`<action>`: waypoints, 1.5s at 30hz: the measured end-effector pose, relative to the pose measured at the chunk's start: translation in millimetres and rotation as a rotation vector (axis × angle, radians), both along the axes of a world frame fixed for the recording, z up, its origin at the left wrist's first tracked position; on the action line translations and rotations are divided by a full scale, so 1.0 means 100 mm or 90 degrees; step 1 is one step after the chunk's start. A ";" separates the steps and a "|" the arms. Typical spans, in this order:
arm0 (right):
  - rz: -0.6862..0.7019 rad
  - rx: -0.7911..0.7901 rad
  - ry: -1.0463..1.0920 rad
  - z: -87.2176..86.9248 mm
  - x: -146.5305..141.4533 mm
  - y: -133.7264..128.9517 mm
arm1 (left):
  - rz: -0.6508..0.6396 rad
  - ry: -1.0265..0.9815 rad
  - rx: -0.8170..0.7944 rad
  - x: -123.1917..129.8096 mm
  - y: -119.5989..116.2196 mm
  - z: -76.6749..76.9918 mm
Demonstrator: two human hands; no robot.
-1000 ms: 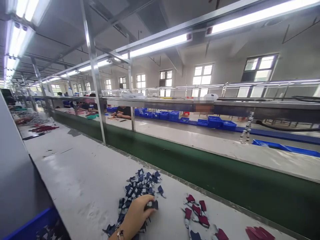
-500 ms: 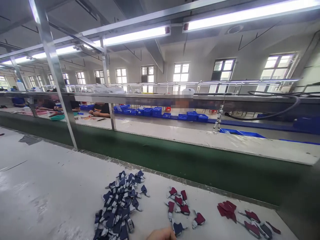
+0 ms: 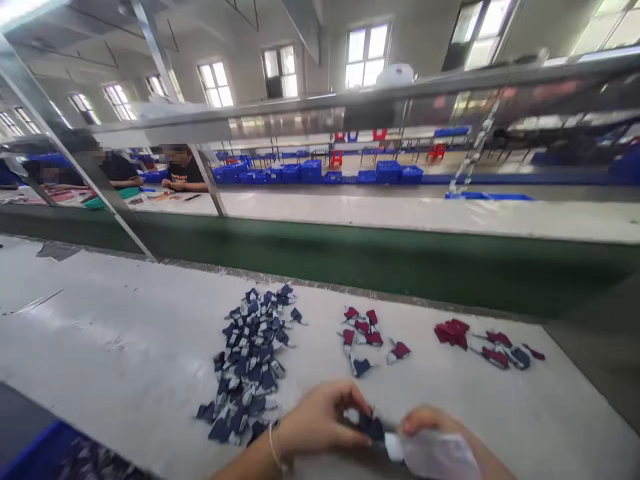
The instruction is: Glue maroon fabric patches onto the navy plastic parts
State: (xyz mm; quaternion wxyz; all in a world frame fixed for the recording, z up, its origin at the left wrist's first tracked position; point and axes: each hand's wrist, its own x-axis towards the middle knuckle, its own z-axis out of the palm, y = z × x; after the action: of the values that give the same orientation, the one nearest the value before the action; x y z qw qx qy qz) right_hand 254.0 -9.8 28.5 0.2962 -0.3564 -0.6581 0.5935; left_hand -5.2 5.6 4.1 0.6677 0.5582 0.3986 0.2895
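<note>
My left hand (image 3: 320,417), with a bracelet at its wrist, pinches a small dark navy piece (image 3: 373,427) between thumb and fingers. Close to it on the right, my right hand (image 3: 430,420) is closed on a pale, whitish sheet-like piece (image 3: 440,455), blurred by motion. A small white tab (image 3: 394,447) shows between the hands; whether it joins the navy piece cannot be made out. Beside my left forearm lies a long heap of navy and grey pieces (image 3: 255,347). Beyond the hands are several maroon and grey pieces (image 3: 373,338) and one navy piece (image 3: 361,365).
Flat maroon pieces (image 3: 452,332) and mixed maroon and navy ones (image 3: 500,350) lie at right on the white table (image 3: 125,340). A green partition (image 3: 350,253) runs behind. A blue bin (image 3: 30,457) stands at lower left. Other people sit at the far left bench.
The view has tilted down, so the table sits higher in the picture. Both hands now show, holding pieces; earlier only part of one hand appeared at the bottom edge.
</note>
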 end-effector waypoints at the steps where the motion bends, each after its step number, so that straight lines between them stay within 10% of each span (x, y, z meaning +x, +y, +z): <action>1: -0.019 -0.019 -0.003 0.00 0.01 -0.02 | 0.006 0.001 0.008 0.00 -0.01 0.05; 9: -0.107 -0.160 -0.024 0.18 -0.13 -0.03 | -0.027 -0.035 -0.056 -0.05 0.04 0.03; 22: -0.261 -0.109 -0.126 0.51 -0.33 -0.17 | -0.081 -0.065 0.022 -0.08 0.02 0.09; 45: -0.201 0.053 -0.217 0.63 -0.48 -0.21 | -0.147 -0.062 0.054 -0.09 0.01 0.13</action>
State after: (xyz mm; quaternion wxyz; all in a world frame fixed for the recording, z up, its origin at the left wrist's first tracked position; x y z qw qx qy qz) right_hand 205.5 -31.2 91.0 0.2841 -0.5373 -0.6587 0.4435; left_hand -14.4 6.6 16.9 0.6908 0.6133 0.2862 0.2545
